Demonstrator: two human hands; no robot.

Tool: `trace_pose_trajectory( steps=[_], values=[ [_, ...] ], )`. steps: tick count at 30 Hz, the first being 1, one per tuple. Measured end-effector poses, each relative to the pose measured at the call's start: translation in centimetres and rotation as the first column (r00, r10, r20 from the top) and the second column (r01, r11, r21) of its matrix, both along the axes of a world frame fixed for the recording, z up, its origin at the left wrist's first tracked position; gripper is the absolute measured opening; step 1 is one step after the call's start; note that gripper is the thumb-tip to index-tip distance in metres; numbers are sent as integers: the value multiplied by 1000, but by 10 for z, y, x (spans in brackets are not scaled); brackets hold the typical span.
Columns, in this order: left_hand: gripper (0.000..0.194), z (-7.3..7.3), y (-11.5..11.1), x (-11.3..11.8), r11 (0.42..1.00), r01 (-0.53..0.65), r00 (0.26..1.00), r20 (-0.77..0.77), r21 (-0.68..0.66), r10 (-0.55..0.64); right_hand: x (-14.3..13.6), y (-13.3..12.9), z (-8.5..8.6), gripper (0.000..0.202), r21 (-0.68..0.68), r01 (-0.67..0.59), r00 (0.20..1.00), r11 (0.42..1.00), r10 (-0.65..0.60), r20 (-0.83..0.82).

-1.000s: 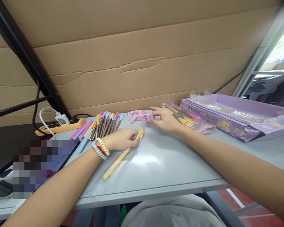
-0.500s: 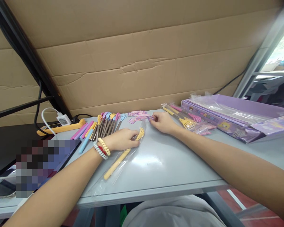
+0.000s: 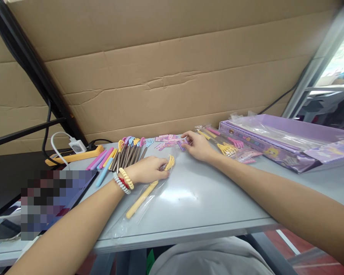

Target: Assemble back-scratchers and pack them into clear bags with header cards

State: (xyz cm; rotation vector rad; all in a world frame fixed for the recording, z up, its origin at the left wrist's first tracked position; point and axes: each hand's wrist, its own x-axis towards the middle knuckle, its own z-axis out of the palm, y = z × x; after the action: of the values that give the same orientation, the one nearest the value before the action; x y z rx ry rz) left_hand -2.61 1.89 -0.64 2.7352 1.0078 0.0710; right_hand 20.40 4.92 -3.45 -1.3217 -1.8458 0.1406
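My left hand point(image 3: 152, 169) is closed around a yellow back scratcher point(image 3: 141, 199) inside a clear plastic bag point(image 3: 123, 226). The small hand-shaped head pokes out past my fingertips, and the handle slants toward the table's front edge. My right hand point(image 3: 199, 147) has its thumb and fingers on a small purple printed card point(image 3: 183, 144), just in front of a loose pile of pink cards point(image 3: 167, 140). Beyond my left hand lie several unbagged back scratchers point(image 3: 132, 149) with coloured heads and dark shafts.
Coloured handle tubes point(image 3: 103, 162) lie at the left, near a yellow power strip point(image 3: 74, 156) and a blurred-out device point(image 3: 63, 198). Bagged back scratchers point(image 3: 218, 142) rest beside a purple box point(image 3: 275, 149) holding clear bags. A cardboard wall point(image 3: 166, 76) closes off the back.
My right hand's fingers have lifted and spread slightly, and more of the purple card shows beneath them. My left hand keeps its grip on the bagged back scratcher.
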Motion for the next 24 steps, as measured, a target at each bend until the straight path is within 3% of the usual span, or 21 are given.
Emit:
trace_pose_trajectory(
  steps=[5,17,24],
  values=[
    [22,0,0,0,1000,8,1000,-6,17,-8,0,0,0,11,2,-37,989,999,36,145],
    [22,1,-1,1,1000,-3,1000,-22,13,3,-2,-5,4,5,35,8,979,999,-15,205],
    [23,0,0,1,1000,-3,1000,-15,10,3,-1,-7,1,16,13,-21,964,1000,17,265]
  ],
)
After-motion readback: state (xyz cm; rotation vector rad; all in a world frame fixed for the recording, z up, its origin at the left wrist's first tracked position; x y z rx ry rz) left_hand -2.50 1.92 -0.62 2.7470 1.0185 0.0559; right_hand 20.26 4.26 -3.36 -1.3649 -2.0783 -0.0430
